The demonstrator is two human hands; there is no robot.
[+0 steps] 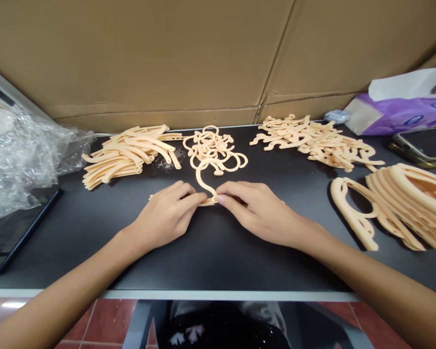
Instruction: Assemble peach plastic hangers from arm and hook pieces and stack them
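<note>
Corrugated cardboard (148,58) walls off the far edge of the black tabletop (218,261), and from my remote seat I have a peach plastic hook (199,178) right at the middle of the view, nearer the front edge than the back. Its flat shank runs roughly left to right between the hands, and its curved neck rises from the right end toward the far edge, bending back over at the tip, just short of a tangled heap of similar hooks (212,150).

My left hand (163,215) is closed narrowly on the shank, fingers pinching it. My right hand (257,211) grips the shank's other end, fingertips at the base of the neck. The hands nearly meet.

Curved peach strips (125,155) lie stacked left of the heap. Branched pieces (316,140) sprawl right of it, and larger peach frames (403,203) lean in a row at the right edge.
</note>
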